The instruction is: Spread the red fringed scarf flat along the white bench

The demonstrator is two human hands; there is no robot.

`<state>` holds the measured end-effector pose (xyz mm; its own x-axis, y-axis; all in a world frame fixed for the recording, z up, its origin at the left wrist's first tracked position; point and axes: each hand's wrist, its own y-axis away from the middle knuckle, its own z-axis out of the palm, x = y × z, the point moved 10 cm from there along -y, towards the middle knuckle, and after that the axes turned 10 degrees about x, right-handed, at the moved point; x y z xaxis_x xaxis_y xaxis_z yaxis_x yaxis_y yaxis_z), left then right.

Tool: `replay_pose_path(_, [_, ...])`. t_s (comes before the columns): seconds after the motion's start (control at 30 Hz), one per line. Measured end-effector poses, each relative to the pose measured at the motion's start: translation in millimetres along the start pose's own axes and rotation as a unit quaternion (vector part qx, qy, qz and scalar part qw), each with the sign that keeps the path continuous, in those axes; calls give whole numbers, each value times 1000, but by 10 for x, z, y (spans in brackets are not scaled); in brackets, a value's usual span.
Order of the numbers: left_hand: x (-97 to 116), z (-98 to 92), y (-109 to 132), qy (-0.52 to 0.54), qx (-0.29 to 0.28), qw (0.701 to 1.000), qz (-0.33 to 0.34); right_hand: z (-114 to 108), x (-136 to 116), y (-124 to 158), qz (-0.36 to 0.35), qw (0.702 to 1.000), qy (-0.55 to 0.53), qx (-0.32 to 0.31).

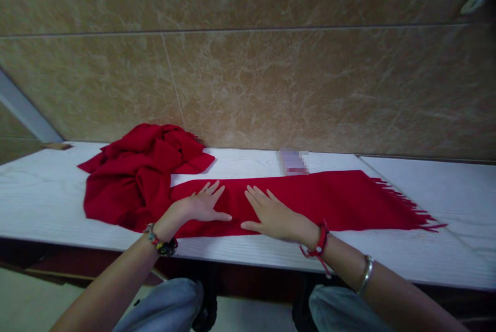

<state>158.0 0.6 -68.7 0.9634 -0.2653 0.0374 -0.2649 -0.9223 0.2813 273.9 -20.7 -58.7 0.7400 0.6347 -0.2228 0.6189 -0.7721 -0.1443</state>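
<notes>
A red scarf (pixel 341 200) with a fringed right end lies along the white table. Its right part is spread flat, while the left part is bunched in a loose, folded heap. My left hand (pixel 205 203) rests palm down on the flat cloth beside the heap, fingers spread, a ring on one finger. To its right, my right hand (pixel 269 213) also lies palm down on the scarf with the thumb apart from the fingers. The two thumbs point toward each other with a small gap of red cloth between them.
Behind the scarf, a small blurred packet (pixel 293 161) sits on the white table (pixel 248 255) near the tiled wall (pixel 271 89). A small brown block (pixel 56 145) lies at the back left. My knees are below the front edge.
</notes>
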Motion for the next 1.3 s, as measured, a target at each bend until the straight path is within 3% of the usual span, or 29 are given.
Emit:
replay_pose_path(0.1, [29,57,-30,-4,-5,1000,-3,53,-138,-87,-21,1000,-9,18])
replay_pose_path(0.23, [-23,173,-42,-9,-28,1000,11,102,16,16,-15,1000,-9,4])
replay_pose_path(0.43, [-94,207,-70,-2,-13,1000,22,-64,813,504,37,996,77,30])
replay_pose_path(0.53, [-94,184,-65,0,-18,1000,22,-163,1293,771,84,985,145,48])
replay_pose_path(0.6, [-82,156,-60,-5,-27,1000,15,-253,1476,889,102,975,187,69])
replay_pose_path(0.67, [-15,111,-72,-12,-26,999,14,-341,1491,919,104,968,209,94])
replay_pose_path(0.77, [263,19,-147,3,13,999,40,-391,1274,800,84,971,190,119])
replay_pose_path(0.87, [591,-38,-255,18,78,995,65,-334,983,601,45,980,152,119])
replay_pose_path(0.97, [748,45,-340,7,87,994,63,-227,932,499,36,988,123,91])
replay_pose_path(1.1, [749,152,-375,5,57,996,67,-218,1362,656,87,985,133,60])
replay_pose_path(1.3, [722,121,-374,-2,65,995,77,-459,2270,1218,185,967,171,47])
